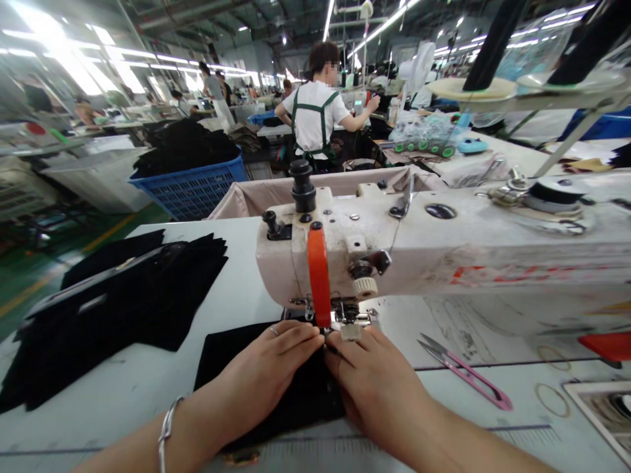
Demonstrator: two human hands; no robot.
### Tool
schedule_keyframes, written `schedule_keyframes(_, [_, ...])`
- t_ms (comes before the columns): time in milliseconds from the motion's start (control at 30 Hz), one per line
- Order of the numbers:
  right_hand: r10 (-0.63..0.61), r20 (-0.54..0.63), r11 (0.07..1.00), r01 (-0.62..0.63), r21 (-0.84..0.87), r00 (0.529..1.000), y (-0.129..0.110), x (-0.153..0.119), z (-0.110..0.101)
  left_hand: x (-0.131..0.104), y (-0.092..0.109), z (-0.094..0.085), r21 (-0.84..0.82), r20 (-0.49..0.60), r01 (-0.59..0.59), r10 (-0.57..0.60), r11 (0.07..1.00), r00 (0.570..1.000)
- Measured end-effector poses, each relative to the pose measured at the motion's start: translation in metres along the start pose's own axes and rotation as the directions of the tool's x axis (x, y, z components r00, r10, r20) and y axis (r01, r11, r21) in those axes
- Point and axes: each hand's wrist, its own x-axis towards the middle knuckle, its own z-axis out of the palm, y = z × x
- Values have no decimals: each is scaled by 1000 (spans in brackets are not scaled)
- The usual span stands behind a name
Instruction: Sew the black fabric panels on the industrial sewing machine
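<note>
A black fabric piece (231, 358) lies on the white table under the head of a sewing machine (444, 249). My left hand (266, 368), with a ring and a bracelet, presses flat on the fabric, its fingers together and the tips beside the needle area. On the right edge of the fabric rests my right hand (379, 381), fingers bent and held together near the presser foot, pinching the cloth. An orange guard (319, 276) hangs just beyond the fingertips and partly hides the needle.
Pink-handled snips (473, 381) lie right of my right hand. A stack of black fabric pieces (123, 302) sits on the left. Behind are a blue basket (197, 187) of black cloth and a person (318, 108) in a white shirt. Thread cones (493, 49) stand upper right.
</note>
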Motion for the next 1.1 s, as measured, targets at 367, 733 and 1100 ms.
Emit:
schedule_keyframes(367, [-38,-17,991,40,128,999,14,-3,3,15,-5,-14,-73,47,46,-43,996,998])
schedule_keyframes(733, [-39,-114,930,78,360,993,26,-7,-10,-19,45,-5,-87,-45,144,-149,986,988])
schedule_keyframes(1100, [-142,29,984,138,115,989,17,-10,-11,-11,44,3,-147,-144,137,-158,980,977])
